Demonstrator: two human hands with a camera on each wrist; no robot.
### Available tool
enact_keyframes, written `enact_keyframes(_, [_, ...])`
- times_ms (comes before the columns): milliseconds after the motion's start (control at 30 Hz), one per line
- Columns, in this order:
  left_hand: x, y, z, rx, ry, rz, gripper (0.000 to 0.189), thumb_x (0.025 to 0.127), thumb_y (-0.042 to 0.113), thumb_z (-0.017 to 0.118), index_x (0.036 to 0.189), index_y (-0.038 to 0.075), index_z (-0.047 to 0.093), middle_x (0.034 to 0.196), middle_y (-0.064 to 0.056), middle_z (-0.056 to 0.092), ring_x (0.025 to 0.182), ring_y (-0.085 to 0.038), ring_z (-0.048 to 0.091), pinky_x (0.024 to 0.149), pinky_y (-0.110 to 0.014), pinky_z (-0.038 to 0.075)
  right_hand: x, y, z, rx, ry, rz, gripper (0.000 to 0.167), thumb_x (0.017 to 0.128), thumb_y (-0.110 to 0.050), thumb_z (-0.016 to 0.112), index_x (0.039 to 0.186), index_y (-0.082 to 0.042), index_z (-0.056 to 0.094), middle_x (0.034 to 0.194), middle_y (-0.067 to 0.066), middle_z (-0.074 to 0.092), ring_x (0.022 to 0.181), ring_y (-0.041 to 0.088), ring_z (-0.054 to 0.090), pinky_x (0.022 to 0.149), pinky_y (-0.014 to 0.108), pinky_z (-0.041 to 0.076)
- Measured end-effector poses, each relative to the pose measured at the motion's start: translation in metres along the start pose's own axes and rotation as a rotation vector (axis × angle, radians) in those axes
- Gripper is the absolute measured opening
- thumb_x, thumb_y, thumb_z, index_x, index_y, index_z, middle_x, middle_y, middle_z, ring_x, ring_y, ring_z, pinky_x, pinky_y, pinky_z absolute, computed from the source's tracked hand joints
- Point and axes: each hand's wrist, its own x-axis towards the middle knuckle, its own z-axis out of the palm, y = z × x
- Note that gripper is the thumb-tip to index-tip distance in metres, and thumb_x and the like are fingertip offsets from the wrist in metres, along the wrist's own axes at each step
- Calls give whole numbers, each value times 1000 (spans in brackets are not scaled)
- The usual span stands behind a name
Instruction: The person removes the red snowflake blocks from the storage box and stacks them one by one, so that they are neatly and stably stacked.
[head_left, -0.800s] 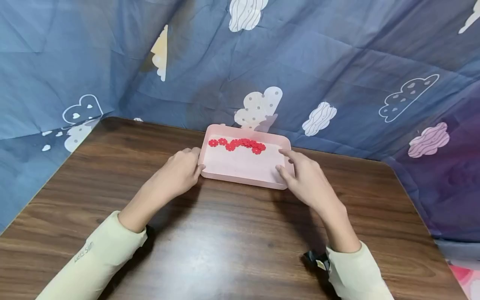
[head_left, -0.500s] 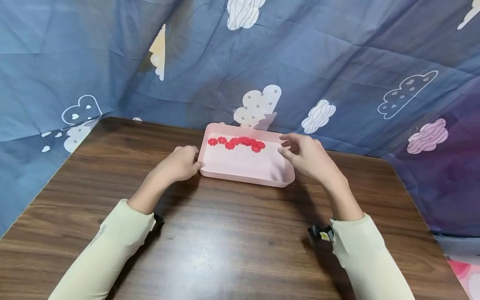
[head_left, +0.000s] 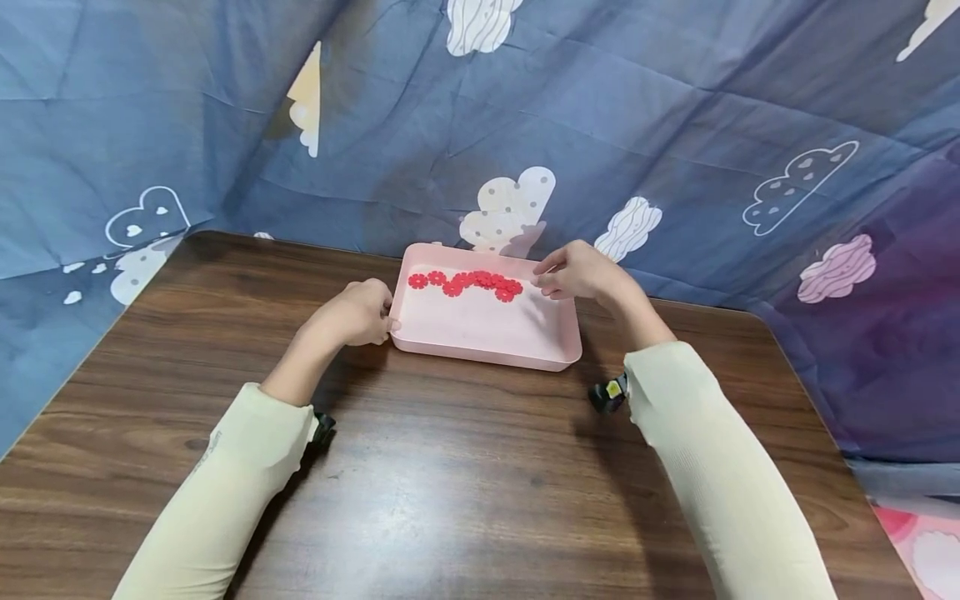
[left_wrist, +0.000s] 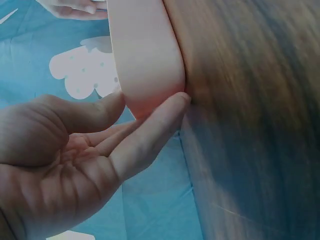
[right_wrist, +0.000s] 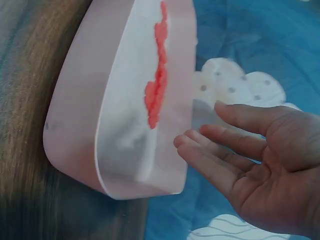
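Several red flowers (head_left: 487,281) lie in the tray (head_left: 465,325), left fingers (left_wrist: 142,146) pinching its end, right fingers (right_wrist: 212,167) spread, blue cloth (head_left: 420,125) behind.

Both arms (head_left: 720,450) stretch forward, the left hand (head_left: 354,313) pinching, the right hand (head_left: 581,271) relaxed, fingers (right_wrist: 209,166) loosely extended.

Your head view is bright and fairly clear. On your side of your left hand (head_left: 358,313) and right hand (head_left: 581,271), white glare spreads over the table (head_left: 397,508); dark shadows lie along both sleeves' (head_left: 217,492) inner sides. Soft shadow marks the tray (head_left: 457,325) by your right hand. Both wrist views look dimmer, bluish and hazy; beyond your right hand the red pieces (right_wrist: 158,85) blur together.
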Motion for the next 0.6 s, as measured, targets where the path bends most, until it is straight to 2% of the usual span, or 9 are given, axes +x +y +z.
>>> enact_keyframes(133, [0, -2, 2, -108, -3, -6, 18, 104, 2, 66, 115, -12, 72, 100, -22, 80, 82, -19, 79, 73, -24, 68, 17, 0, 4, 24, -49, 55, 33, 102, -10, 72, 129, 10, 71, 97, 17, 80, 78, 10, 73, 82, 28, 71])
enact_keyframes(267, [1, -6, 5, -215, 2, -24, 22, 102, -3, 65, 119, -17, 69, 110, -29, 77, 86, -22, 80, 81, -31, 72, 29, -1, 12, 106, -91, 110, 37, 102, -7, 72, 132, 13, 67, 96, 15, 80, 78, 10, 74, 88, 32, 71])
enact_keyframes(400, [2, -7, 5, -211, 11, -41, 18, 102, -3, 66, 115, -16, 69, 110, -28, 75, 85, -21, 80, 80, -30, 72, 37, -4, 19, 159, -95, 166, 36, 102, -5, 70, 132, 15, 64, 97, 18, 79, 79, 14, 76, 95, 39, 70])
enact_keyframes(600, [3, -3, 2, -191, 7, -50, 15, 103, -2, 66, 111, -14, 72, 109, -26, 73, 89, -24, 80, 82, -31, 72, 44, -11, 25, 118, -17, 224, 21, 100, -9, 73, 111, 9, 69, 81, 9, 75, 72, 14, 74, 92, 37, 71])
